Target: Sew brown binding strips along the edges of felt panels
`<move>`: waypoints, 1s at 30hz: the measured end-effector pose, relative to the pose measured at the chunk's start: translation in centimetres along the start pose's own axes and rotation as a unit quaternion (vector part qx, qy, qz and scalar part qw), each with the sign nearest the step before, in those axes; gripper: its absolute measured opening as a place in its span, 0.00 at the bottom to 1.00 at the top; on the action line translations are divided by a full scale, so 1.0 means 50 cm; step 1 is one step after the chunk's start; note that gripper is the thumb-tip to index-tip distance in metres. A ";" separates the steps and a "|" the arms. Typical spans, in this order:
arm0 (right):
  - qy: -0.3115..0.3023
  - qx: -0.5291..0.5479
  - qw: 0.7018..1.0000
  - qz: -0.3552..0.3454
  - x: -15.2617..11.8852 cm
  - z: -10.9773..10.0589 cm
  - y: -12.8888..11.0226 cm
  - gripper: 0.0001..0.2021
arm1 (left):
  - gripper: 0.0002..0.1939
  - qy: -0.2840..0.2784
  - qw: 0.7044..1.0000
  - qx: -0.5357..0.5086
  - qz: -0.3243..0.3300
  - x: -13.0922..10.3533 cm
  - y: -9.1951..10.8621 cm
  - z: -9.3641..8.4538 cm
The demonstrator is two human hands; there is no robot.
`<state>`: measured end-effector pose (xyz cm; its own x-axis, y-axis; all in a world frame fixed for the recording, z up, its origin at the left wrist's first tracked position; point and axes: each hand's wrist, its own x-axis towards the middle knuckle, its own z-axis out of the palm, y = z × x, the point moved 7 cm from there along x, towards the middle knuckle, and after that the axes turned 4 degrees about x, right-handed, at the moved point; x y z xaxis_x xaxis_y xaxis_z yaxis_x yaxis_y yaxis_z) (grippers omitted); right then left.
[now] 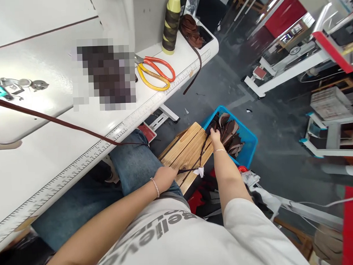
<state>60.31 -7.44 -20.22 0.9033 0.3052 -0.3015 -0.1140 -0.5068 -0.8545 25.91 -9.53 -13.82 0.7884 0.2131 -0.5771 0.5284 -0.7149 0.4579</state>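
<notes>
My left hand (165, 177) rests by my knee at the edge of a wooden stool (185, 147), fingers closed on the end of a thin dark brown strap (195, 169). My right hand (215, 137) reaches down to the blue plastic basket (246, 139) on the floor and touches the brown leather pieces (230, 134) stacked in it; its grip is hidden. A second long brown strap (63, 123) runs across the white sewing table (78, 151) toward my lap.
Orange and yellow scissors (157, 71), a thread cone (171, 26) and a coil of brown strap (192, 31) lie on the table. A ruler runs along the table's front edge. White machine stands and a red panel are to the right on the dark floor.
</notes>
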 end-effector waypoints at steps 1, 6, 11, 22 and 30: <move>0.005 -0.044 0.999 -0.009 -0.008 0.004 0.007 0.13 | 0.20 0.000 1.000 -0.002 -0.002 0.005 -0.004 0.000; 0.017 -0.232 0.970 -0.065 -0.074 -0.001 0.034 0.21 | 0.19 0.016 0.999 -0.008 -0.028 0.019 -0.023 -0.004; 0.024 -0.316 0.941 -0.118 -0.121 0.032 0.085 0.24 | 0.15 0.046 0.995 -0.025 -0.087 0.017 -0.069 -0.030; 0.046 -0.367 0.922 -0.117 -0.054 0.045 0.093 0.16 | 0.13 0.098 0.978 -0.047 -0.176 -0.033 -0.146 -0.070; 0.088 -0.339 0.934 -0.069 0.055 0.035 0.017 0.12 | 0.12 0.112 0.982 -0.026 -0.152 -0.020 -0.148 -0.063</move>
<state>61.98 -5.61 -22.51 0.9510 0.2981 -0.0824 0.2430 -0.8850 -0.3971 22.21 -2.32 -14.50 0.6374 0.5575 -0.5319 0.7615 -0.5609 0.3247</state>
